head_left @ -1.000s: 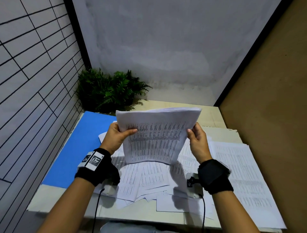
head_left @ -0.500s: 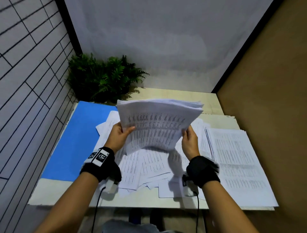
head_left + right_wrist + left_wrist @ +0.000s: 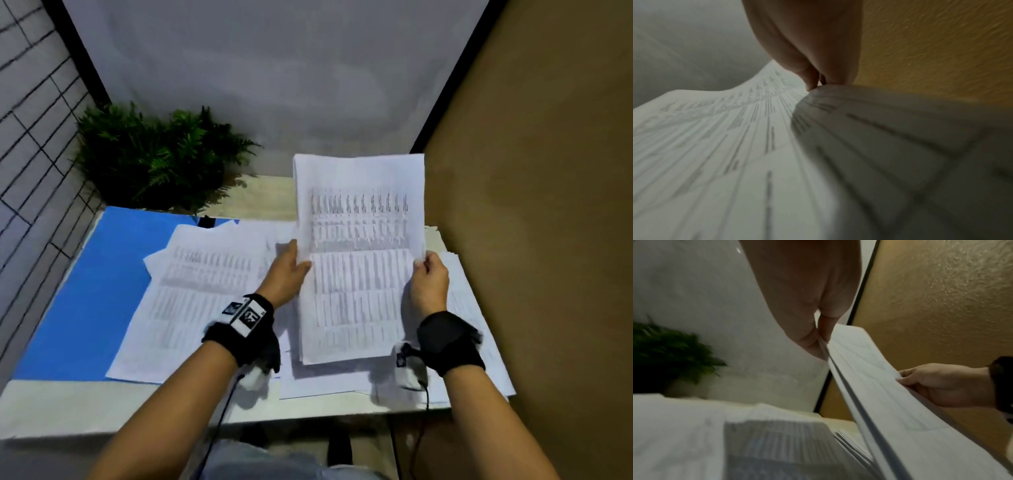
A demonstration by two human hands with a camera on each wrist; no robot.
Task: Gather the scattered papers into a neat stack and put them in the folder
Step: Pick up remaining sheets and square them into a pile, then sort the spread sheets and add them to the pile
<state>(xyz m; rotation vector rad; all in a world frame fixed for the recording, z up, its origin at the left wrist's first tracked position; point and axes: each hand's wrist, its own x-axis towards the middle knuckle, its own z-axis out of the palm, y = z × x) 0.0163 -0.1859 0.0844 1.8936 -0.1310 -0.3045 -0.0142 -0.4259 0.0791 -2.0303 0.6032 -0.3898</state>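
The person holds a thick sheaf of white printed sheets [image 3: 359, 260] upright in portrait orientation above the table. The left hand [image 3: 286, 274] grasps its left edge, thumb on the printed face and fingers behind. The right hand [image 3: 428, 284] grasps the right edge in the same manner. In the left wrist view the thumb and fingers [image 3: 809, 344] pinch the sheaf's edge [image 3: 851, 392]; the opposite hand [image 3: 947, 384] shows at 3 o'clock with fingers curled onto the far edge. The right wrist view is blurred, yet the fingertips [image 3: 812, 81] appear to nip the sheets [image 3: 719, 146] where they fan out.

The sheaf's lower edge sits over loose white printed papers [image 3: 195, 301] that lie spread on the pale wooden table [image 3: 68, 407]; whether it touches them cannot be determined. More loose sheets extend under the right wrist at 4 o'clock. The flat blue folder [image 3: 92, 291] lies open on the table at 9 o'clock of the sheaf, its right part covered by the loose papers. A green fern-like plant [image 3: 154, 164] stands at 11 o'clock in the table's far left corner. Black wrist bands [image 3: 246, 329] sit on both forearms.
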